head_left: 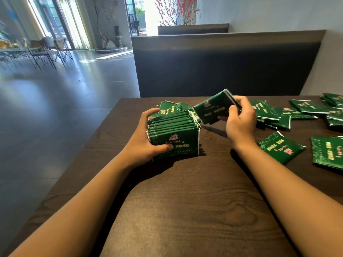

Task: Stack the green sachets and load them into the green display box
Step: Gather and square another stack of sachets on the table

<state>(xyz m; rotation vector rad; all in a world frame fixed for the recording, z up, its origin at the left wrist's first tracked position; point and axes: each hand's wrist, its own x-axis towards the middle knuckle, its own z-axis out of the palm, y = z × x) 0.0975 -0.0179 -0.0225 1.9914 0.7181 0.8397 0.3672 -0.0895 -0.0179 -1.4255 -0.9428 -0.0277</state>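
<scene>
the left hand (146, 143) clamps the upright sachet stack (173, 135) while the right hand (239, 119) pinches a small sachet bundle (213, 108) at its 2 o'clock; uneven pressure risks fanning, toppling sachets; display box unseen.

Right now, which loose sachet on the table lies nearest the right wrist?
The single flat sachet just right of the right hand's wrist, lying face up and turned diagonally. The other loose ones sit farther back or at the right edge.

Pink and yellow print was noted on the green sachets (174, 140). No characters could be read. No other lettering was seen.
</scene>
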